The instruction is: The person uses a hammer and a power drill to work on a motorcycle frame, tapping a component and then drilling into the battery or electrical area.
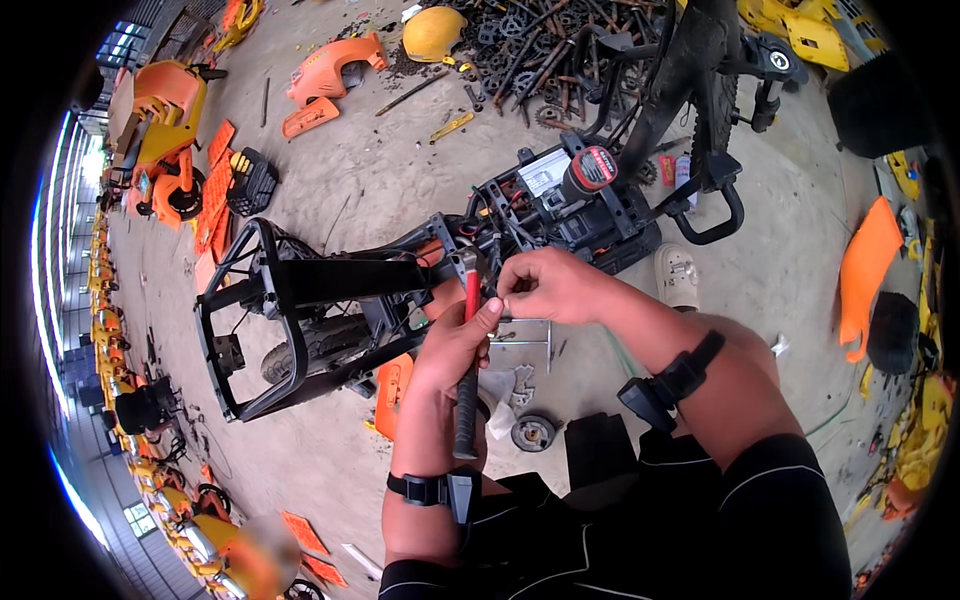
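My left hand [452, 345] grips a hammer [469, 340] with a red neck and a black handle, head up against the black frame of a stripped small vehicle [300, 290]. My right hand [550, 285] is pinched closed at the frame right beside the hammer head, on a small part I cannot make out. Wiring and a black battery box with a red-capped cylinder [592, 168] sit just beyond both hands. Both wrists wear black straps.
On the sandy concrete floor below lie a T-shaped metal wrench [530, 343], a small wheel [533, 432] and orange panels [392, 390]. Scrap metal parts [530, 50], a yellow helmet [433, 32] and orange body shells [330, 70] lie beyond. Orange vehicles [165, 130] line the left.
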`<state>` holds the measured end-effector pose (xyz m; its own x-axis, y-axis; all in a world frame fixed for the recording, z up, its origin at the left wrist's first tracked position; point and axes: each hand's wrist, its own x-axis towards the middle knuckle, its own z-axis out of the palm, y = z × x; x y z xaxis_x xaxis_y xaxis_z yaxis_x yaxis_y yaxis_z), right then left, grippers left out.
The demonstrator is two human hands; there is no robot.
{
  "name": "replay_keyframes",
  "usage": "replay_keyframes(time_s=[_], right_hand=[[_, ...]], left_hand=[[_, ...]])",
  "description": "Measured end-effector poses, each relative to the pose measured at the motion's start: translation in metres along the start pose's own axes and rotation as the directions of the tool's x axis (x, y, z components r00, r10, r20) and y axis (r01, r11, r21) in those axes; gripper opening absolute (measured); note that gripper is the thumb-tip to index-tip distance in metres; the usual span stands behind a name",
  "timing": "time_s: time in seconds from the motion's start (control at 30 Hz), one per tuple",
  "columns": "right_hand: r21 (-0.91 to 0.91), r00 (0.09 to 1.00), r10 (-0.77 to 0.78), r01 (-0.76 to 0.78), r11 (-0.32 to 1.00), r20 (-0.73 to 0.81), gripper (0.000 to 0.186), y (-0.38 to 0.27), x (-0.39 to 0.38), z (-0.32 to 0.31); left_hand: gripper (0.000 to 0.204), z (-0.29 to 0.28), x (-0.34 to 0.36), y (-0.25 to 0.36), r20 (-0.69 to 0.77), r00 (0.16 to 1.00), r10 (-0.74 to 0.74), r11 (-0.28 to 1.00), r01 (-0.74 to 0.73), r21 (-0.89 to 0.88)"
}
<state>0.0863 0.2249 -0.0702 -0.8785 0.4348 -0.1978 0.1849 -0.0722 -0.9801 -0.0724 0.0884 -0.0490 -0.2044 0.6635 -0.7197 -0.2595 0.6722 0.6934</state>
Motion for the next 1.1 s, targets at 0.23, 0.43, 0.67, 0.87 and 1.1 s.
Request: replay_keyframes(time_s=[0.23, 0.43, 0.67, 0.87, 1.1], right_hand=[[0.018, 1.000, 0.016, -0.017, 1.000, 0.010, 0.021, -0.004, -0.010, -0.001], [0.098, 0.998, 0.014, -0.019, 0.995, 0.054, 0.017, 0.003, -0.013, 0.002], [0.134, 0.999, 0.026, -0.031, 0.990, 0.043, 0.011, 0.001, -0.010, 0.004], [0.273, 0.997, 0.014, -0.034, 0.961, 0.077, 0.016, 0.006, -0.012, 0.006], [0.124, 0.999, 0.018, -0.023, 0.992, 0.036, 0.018, 0.004, -0.016, 0.005]], left_hand=[[0.051, 0.003, -0.002, -0.004, 0.050, 0.999, 0.009, 1.000, -0.010, 0.011], [0.055, 0.005, -0.007, -0.008, 0.048, 0.997, 0.063, 0.998, -0.062, -0.022], [0.059, -0.004, -0.008, -0.016, 0.119, 0.988, 0.101, 0.993, -0.093, -0.071], [0.058, 0.001, -0.006, -0.012, 0.081, 0.994, 0.075, 0.997, -0.072, -0.040], [0.062, -0.003, -0.006, -0.015, -0.006, 0.998, 0.062, 0.996, -0.062, 0.057]])
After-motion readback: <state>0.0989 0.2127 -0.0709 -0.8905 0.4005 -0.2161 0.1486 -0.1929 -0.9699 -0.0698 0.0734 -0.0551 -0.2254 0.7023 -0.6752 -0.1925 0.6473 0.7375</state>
